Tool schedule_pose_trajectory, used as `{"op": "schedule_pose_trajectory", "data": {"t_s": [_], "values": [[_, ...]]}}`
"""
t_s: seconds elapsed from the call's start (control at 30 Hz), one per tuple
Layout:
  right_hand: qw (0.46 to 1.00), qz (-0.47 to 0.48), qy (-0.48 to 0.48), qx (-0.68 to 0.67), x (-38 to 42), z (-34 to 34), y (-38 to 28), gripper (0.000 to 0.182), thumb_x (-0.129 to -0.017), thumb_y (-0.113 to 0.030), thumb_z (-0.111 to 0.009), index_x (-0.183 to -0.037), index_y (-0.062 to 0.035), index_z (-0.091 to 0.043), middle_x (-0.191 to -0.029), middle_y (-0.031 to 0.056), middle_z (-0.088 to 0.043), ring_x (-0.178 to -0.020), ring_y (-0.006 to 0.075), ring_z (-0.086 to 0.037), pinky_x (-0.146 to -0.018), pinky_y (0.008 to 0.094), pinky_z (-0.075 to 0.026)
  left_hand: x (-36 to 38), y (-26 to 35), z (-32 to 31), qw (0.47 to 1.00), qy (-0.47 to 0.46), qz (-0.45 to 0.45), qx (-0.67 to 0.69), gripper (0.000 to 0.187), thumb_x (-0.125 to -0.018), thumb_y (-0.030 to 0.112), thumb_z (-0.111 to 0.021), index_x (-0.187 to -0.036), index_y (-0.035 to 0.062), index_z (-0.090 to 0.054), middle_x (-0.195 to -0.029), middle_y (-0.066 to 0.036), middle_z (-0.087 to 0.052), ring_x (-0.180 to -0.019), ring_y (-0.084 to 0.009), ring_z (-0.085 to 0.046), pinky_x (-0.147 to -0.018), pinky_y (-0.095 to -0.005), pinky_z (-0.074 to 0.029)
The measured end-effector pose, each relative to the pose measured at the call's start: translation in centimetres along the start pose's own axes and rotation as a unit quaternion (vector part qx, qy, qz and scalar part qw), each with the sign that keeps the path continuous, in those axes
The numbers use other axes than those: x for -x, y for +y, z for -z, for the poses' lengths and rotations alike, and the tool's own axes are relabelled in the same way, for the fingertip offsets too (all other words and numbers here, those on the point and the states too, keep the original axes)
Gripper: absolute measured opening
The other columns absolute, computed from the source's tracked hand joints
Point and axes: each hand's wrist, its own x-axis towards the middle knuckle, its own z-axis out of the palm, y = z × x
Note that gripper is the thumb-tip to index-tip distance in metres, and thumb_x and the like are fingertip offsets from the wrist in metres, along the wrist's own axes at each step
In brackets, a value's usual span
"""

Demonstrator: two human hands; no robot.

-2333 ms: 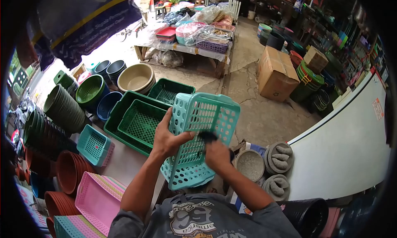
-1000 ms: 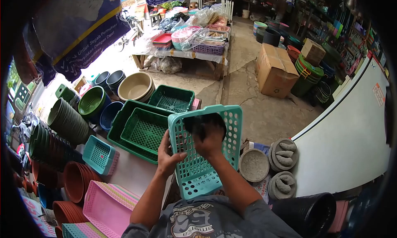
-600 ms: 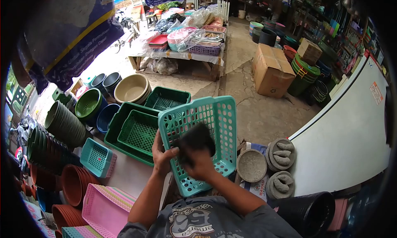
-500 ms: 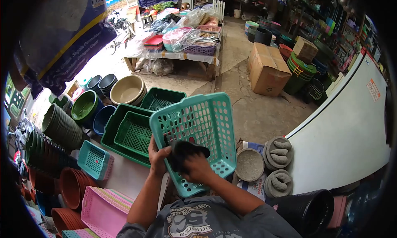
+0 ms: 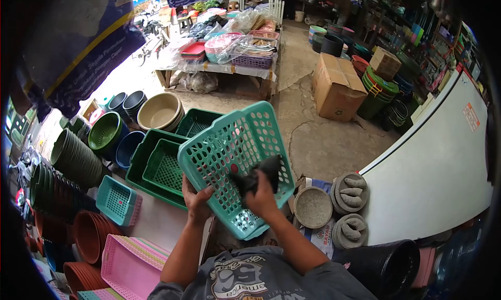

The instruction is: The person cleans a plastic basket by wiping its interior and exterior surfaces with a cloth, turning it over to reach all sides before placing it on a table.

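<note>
- Holding the teal basket [image 5: 229, 159] tilted in the air above the worktop [image 5: 162, 219] edge, open side turned toward the person; left hand [image 5: 197, 198] closed on its lower left rim, fingers wrapped round the edge
- Right hand [image 5: 262, 198] closed on a dark cloth [image 5: 255, 176], pressing it against the perforated floor inside the basket
- Basket, judged: light moulded plastic, stiff enough to keep its shape under one hand, slightly springy at the walls; smooth rim gives the surest hold, the holes offer finger purchase; unlikely to break, though it could twist out of a loose grip
- Basket, form: rectangular, rounded corners, rows of round holes over floor and walls, glossy finish
- Cloth: soft, crumpled, matt, bunched under the fingers
- Green crates [image 5: 162, 162]: nested, latticed, hard plastic, just left of the basket on the worktop
- Small teal basket [image 5: 119, 200] and pink basket [image 5: 130, 263]: same perforated kind, lower left
- Terracotta-coloured pots [image 5: 86, 237] and dark green pots [image 5: 75, 154]: round, ribbed, lying in stacks at far left
- Stone mortars [image 5: 313, 206]: grey, rough, heavy-looking, pestles beside them at right
- Cardboard box [image 5: 339, 86]: on the cracked concrete floor [image 5: 323, 143], well apart
</note>
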Motion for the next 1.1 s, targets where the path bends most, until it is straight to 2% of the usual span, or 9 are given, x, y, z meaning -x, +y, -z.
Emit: {"op": "schedule_pose_trajectory", "data": {"t_s": [0.17, 0.3, 0.43, 0.57, 0.67, 0.73, 0.77, 1.03, 1.1], "values": [[1.000, -0.018, -0.002, 0.013, 1.9, -2.8, -0.8, 0.061, -0.074, -0.009, -0.056, -0.131, -0.0008, -0.037, -0.121, 0.0272, -0.048, -0.112, 0.0437, -0.047, -0.097, 0.0465, -0.036, -0.2, -0.5, 0.2, 0.999, 0.027, 0.005, 0.030, 0.075, -0.063, 0.015, -0.070, -0.129, -0.0002, -0.039, -0.109, -0.011, -0.054, -0.099, -0.0223, -0.057, -0.085, -0.0353, -0.049], [0.977, 0.162, -0.139, 0.016, 2.9, -3.3, -1.9, 0.058, -0.074, -0.006, -0.054, -0.130, -0.0005, -0.039, -0.120, 0.0255, -0.049, -0.111, 0.0443, -0.047, -0.098, 0.0464, -0.036, -0.4, -0.2, 1.6, 0.997, 0.065, -0.024, -0.034, 0.082, -0.060, 0.020, -0.073, -0.132, 0.0011, -0.038, -0.108, -0.009, -0.053, -0.096, -0.0197, -0.057, -0.082, -0.0314, -0.048], [0.998, 0.002, -0.020, 0.060, -0.6, -2.6, 1.2, 0.057, -0.073, -0.003, -0.050, -0.128, 0.0039, -0.038, -0.111, 0.0300, -0.049, -0.103, 0.0471, -0.048, -0.090, 0.0521, -0.039, 0.9, 0.0, 2.4, 0.995, 0.082, -0.035, -0.054, 0.084, -0.061, 0.019, -0.075, -0.134, 0.0028, -0.036, -0.110, -0.009, -0.052, -0.097, -0.0205, -0.058, -0.081, -0.0328, -0.050], [0.980, -0.061, -0.147, 0.122, 0.7, -3.2, -1.2, 0.060, -0.074, -0.003, -0.047, -0.131, 0.0003, -0.031, -0.113, 0.0338, -0.048, -0.108, 0.0499, -0.047, -0.091, 0.0505, -0.040, 1.0, -1.5, 2.9, 0.992, 0.115, -0.047, -0.014, 0.084, -0.064, 0.014, -0.073, -0.136, 0.0004, -0.032, -0.111, -0.009, -0.053, -0.097, -0.0186, -0.058, -0.083, -0.0316, -0.049], [0.966, -0.031, -0.244, 0.074, 2.1, -3.8, -1.7, 0.057, -0.073, -0.004, -0.051, -0.128, 0.0007, -0.037, -0.116, 0.0276, -0.052, -0.108, 0.0406, -0.053, -0.090, 0.0449, -0.043, 1.0, -1.6, 3.4, 0.977, 0.135, -0.115, -0.122, 0.085, -0.066, 0.013, -0.072, -0.137, -0.0052, -0.028, -0.113, -0.011, -0.054, -0.099, -0.0188, -0.056, -0.088, -0.0310, -0.046], [0.870, -0.111, -0.436, -0.202, 1.4, -2.5, -2.3, 0.051, -0.070, -0.007, -0.054, -0.119, 0.0055, -0.047, -0.107, 0.0186, -0.057, -0.101, 0.0278, -0.057, -0.089, 0.0338, -0.045, 1.1, -1.0, 4.6, 0.974, 0.156, -0.113, -0.119, 0.086, -0.066, 0.014, -0.073, -0.137, -0.0055, -0.028, -0.113, -0.011, -0.054, -0.100, -0.0192, -0.056, -0.088, -0.0315, -0.046], [0.869, -0.186, -0.400, -0.226, 1.3, -1.6, -2.3, 0.047, -0.066, -0.005, -0.057, -0.112, 0.0015, -0.055, -0.100, 0.0093, -0.059, -0.096, 0.0170, -0.056, -0.084, 0.0282, -0.046, 1.3, -0.7, 5.4, 0.973, 0.172, -0.106, -0.116, 0.087, -0.066, 0.014, -0.073, -0.138, -0.0059, -0.027, -0.114, -0.011, -0.054, -0.101, -0.0196, -0.056, -0.089, -0.0320, -0.046], [0.794, -0.287, -0.338, -0.417, -0.2, 5.1, 0.0, 0.033, -0.070, -0.011, -0.060, -0.100, -0.0001, -0.059, -0.087, 0.0031, -0.058, -0.076, 0.0125, -0.055, -0.073, 0.0251, -0.045, 2.8, 3.9, 14.0, 0.947, 0.259, -0.177, -0.064, 0.061, -0.071, 0.013, -0.067, -0.125, 0.0006, -0.043, -0.102, -0.007, -0.054, -0.091, -0.0168, -0.056, -0.083, -0.0304, -0.047], [0.875, -0.255, -0.289, -0.292, 0.3, 3.5, 2.8, 0.022, -0.082, -0.022, -0.062, -0.088, -0.0013, -0.061, -0.078, 0.0007, -0.057, -0.070, 0.0095, -0.052, -0.064, 0.0244, -0.043, 3.7, 5.9, 14.8, 0.943, 0.275, -0.184, -0.042, 0.057, -0.072, 0.013, -0.064, -0.124, 0.0008, -0.044, -0.099, -0.006, -0.054, -0.086, -0.0150, -0.056, -0.078, -0.0287, -0.047]]}}
